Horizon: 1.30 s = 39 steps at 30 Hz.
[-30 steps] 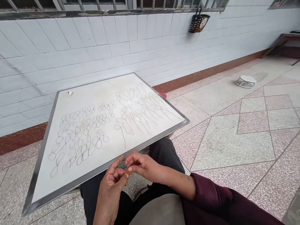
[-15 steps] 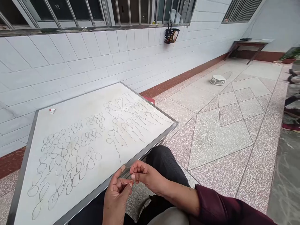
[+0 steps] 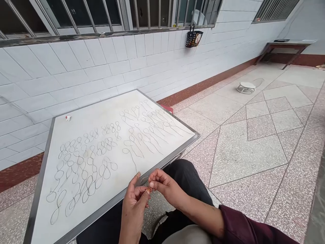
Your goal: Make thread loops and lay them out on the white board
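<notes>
Between my two hands is a thin wire loop (image 3: 144,178), held above my lap at the table's front edge. My left hand (image 3: 135,200) pinches the wire between thumb and fingers, with its index finger raised. My right hand (image 3: 164,186) pinches the same wire close beside the left fingertips, its fingers curled. The exact crossing of the wire is hidden by the fingers. On the white table (image 3: 101,112) lie several thin wires bent into figure-eight loops (image 3: 88,184). Farther right lie several single-loop wires with straight tails (image 3: 132,156).
A small red and white object (image 3: 68,118) sits at the table's back left corner. Behind it runs a white tiled wall (image 3: 101,74) with barred windows, where a dark basket (image 3: 193,38) hangs. On the floor at right stand a low white stool (image 3: 246,87) and a far table (image 3: 289,43).
The whole view has swung left, so things appear farther right. My fingertips have drawn closer together on the wire.
</notes>
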Motion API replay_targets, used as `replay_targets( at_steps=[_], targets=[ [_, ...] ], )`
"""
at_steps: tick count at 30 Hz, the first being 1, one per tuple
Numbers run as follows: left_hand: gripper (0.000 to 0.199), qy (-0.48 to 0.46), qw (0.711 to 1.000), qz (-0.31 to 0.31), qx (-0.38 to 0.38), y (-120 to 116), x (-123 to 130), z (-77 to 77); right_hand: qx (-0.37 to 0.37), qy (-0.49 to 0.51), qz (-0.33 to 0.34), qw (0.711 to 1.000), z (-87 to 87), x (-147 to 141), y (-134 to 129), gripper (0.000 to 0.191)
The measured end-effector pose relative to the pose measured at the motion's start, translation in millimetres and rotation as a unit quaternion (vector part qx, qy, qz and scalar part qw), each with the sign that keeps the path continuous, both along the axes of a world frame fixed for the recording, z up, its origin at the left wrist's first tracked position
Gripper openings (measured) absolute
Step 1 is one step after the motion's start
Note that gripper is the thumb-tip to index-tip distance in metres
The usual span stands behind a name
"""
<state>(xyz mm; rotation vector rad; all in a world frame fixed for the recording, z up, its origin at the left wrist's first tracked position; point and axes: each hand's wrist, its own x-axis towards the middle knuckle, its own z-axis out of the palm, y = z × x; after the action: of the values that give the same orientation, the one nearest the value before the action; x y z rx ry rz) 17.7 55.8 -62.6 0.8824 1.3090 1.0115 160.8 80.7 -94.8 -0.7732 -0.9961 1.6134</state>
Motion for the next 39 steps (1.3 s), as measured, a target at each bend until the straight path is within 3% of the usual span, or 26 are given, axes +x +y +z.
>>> replay_targets(
  at_steps=[8, 13, 18, 23, 30, 35, 39],
  targets=[
    [0.077, 0.006, 1.0, 0.016, 0.016, -10.2, 2.8, 2.6, -0.017, 0.057, 0.005, 0.998, 5.0, -1.8, -9.3, 0.032],
    [0.084, -0.052, 0.994, 0.091, 0.027, -17.5, 11.3, 12.4, 0.005, 0.025, 0.021, 0.999, 8.5, 2.3, -20.4, 0.041],
    [0.088, -0.118, 0.978, 0.17, 0.04, -21.4, 17.0, 22.1, 0.068, 0.002, 0.138, 0.988, -8.0, -3.6, -37.1, 0.048],
    [0.08, -0.121, 0.972, 0.199, 0.037, -25.7, 18.4, 22.6, 0.102, -0.055, 0.175, 0.978, -23.2, -12.7, -45.3, 0.043],
    [0.067, -0.175, 0.958, 0.222, 0.043, -25.5, 20.6, 21.0, 0.113, -0.113, 0.095, 0.983, -10.4, -21.9, -49.8, 0.029],
    [0.057, -0.171, 0.954, 0.241, 0.046, -22.7, 14.7, 17.9, 0.106, -0.182, 0.094, 0.973, -9.1, -24.1, -52.3, 0.021],
    [0.065, -0.141, 0.963, 0.225, 0.04, -25.1, 12.1, 16.3, 0.108, -0.173, 0.089, 0.975, -5.8, -22.7, -51.6, 0.019]
  ],
)
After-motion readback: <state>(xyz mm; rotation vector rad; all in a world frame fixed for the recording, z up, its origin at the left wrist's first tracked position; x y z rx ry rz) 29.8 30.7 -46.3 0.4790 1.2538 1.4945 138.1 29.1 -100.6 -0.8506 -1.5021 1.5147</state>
